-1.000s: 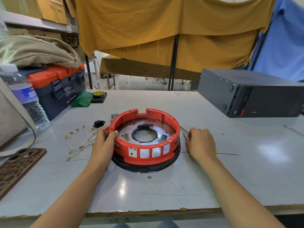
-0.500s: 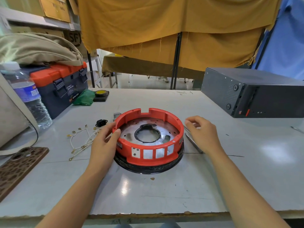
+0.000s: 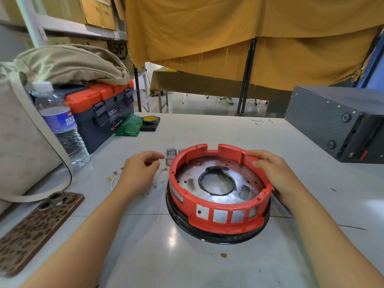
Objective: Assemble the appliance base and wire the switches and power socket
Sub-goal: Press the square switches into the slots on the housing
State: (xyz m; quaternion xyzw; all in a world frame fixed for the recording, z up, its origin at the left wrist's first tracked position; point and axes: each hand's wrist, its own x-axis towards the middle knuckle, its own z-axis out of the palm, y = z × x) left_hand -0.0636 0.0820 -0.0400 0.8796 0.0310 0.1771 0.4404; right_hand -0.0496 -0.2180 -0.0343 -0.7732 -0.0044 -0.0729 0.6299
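A red plastic base ring [image 3: 220, 217] with a perforated metal plate [image 3: 188, 176] inside sits on a black rubber rim [image 3: 218, 238] at the table's middle. My right hand [image 3: 274, 173] grips the ring's right rim, thumb inside and fingers outside. My left hand [image 3: 139, 172] hovers left of the ring over loose white wires with brass terminals [image 3: 113, 178], thumb and forefinger close together. Whether it holds a wire is unclear. Two small grey switches [image 3: 171, 152] lie just behind the ring's left edge. The black power socket is hidden.
On the grey table [image 3: 207, 267], a phone in a brown case [image 3: 37, 229] lies near left. A water bottle [image 3: 60, 125], a beige bag [image 3: 18, 142] and an orange-lidded toolbox [image 3: 104, 109] stand at the left. A dark metal case [image 3: 336, 121] is at the right.
My left hand left the ring's left side and moved out over the wires. My right hand rose from the table beside the ring and took hold of its right rim.
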